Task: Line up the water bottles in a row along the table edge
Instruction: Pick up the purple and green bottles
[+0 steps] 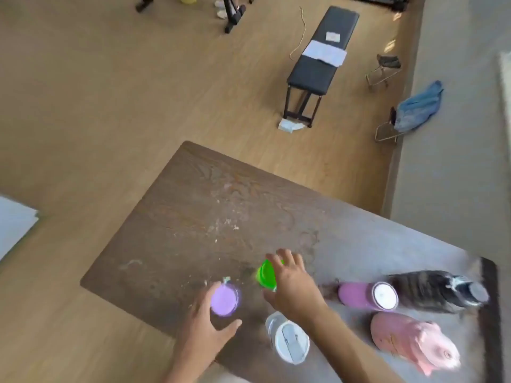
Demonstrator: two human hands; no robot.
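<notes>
Several bottles stand on the brown wooden table, seen from above. My left hand curls around a bottle with a lilac lid near the table's left front edge. My right hand grips a bright green bottle just to its right. A white lidded tumbler stands under my right forearm. Further right are a purple bottle with a white lid, a dark patterned bottle and a pink bottle.
Beyond the table lies wooden floor with a black bench holding papers. Two small stools stand by the grey carpet, one with a blue cloth. A white sheet shows at the left edge.
</notes>
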